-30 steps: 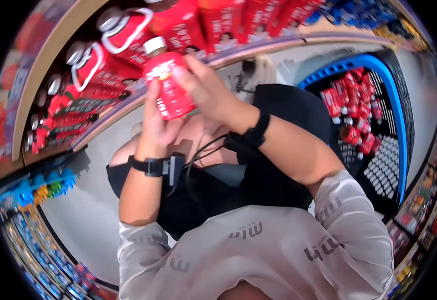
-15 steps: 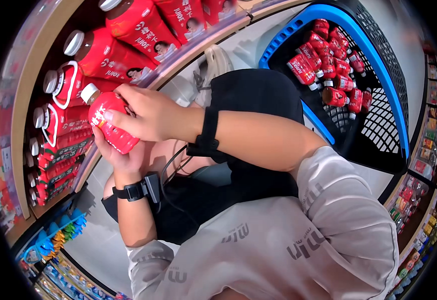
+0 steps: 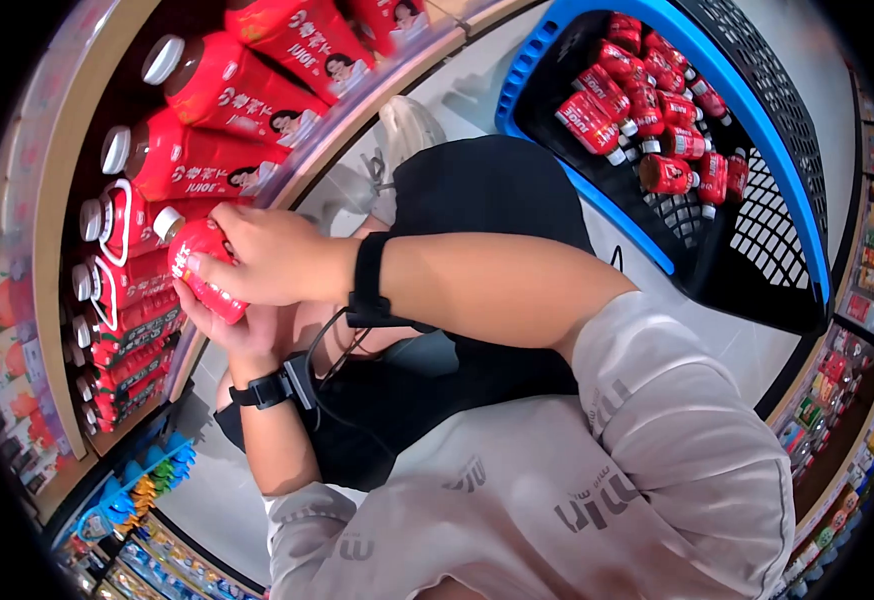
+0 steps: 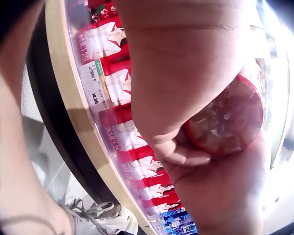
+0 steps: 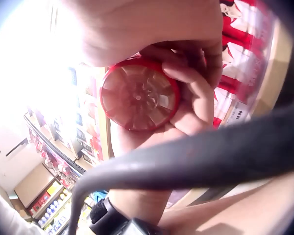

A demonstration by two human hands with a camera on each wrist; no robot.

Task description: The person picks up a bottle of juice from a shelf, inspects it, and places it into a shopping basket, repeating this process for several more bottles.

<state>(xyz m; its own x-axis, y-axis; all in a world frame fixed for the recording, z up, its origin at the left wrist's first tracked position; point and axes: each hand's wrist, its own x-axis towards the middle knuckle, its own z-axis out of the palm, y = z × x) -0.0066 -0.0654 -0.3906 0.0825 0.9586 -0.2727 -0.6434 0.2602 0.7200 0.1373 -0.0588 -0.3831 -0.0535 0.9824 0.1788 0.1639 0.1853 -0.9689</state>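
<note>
Both hands hold one small red juice bottle (image 3: pixel 207 262) with a white cap, tilted so the cap points up and left toward the shelf. My right hand (image 3: pixel 275 258) grips it from the right, the thumb lying across the label. From below, my left hand (image 3: pixel 247 335) cradles the lower part with curled fingers. In the left wrist view the clear ribbed bottom of the bottle (image 4: pixel 226 117) shows between the hands. The right wrist view also has the bottle bottom (image 5: pixel 139 95), with fingers (image 5: pixel 193 90) wrapped beside it; the cap is hidden there.
A shelf of large red juice bottles (image 3: pixel 212 150), some with white handles, stands close at the left, with a price tag (image 4: pixel 94 88) on its edge. On the right, a black basket with a blue rim (image 3: pixel 757 110) holds several small red bottles (image 3: pixel 589 122). A cable crosses my lap.
The view has turned, shifting the shelf and basket in frame. My hands have moved left and lower in view with the bottle, which stays held and now tilts more toward the left.
</note>
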